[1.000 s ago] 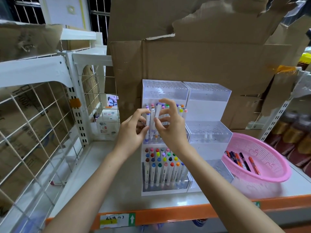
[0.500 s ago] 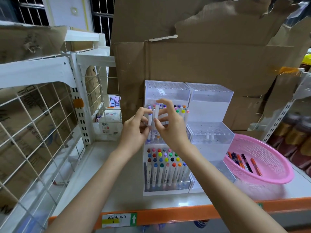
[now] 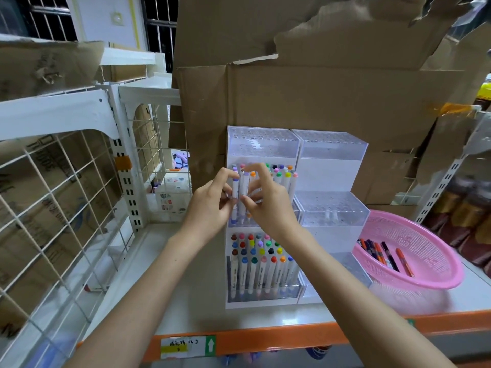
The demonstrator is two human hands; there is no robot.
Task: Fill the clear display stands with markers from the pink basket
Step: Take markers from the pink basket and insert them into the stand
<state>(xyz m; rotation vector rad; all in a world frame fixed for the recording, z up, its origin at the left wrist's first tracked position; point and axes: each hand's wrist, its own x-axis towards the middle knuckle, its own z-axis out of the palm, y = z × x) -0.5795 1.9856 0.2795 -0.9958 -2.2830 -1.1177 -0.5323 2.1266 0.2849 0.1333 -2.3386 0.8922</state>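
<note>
Front tier of left stand point(image 3: 261, 264): full. Left hand point(image 3: 210, 211) pinches 1 white marker point(image 3: 235, 192), right hand point(image 3: 268, 208) pinches a second marker point(image 3: 245, 187), fingers curled. Both markers are lower in the middle tier than 1 s ago and probably seating. Right stand point(image 3: 332, 208) nearly empty. Pink basket point(image 3: 425, 243) holds the remaining markers point(image 3: 382, 254).

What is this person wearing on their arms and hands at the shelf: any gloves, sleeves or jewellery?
Nothing that shows. The left hand and right hand are bare, with no gloves or rings visible. The left forearm and right forearm are bare too: no sleeve, watch or bracelet appears down to the picture's lower edge.
</note>
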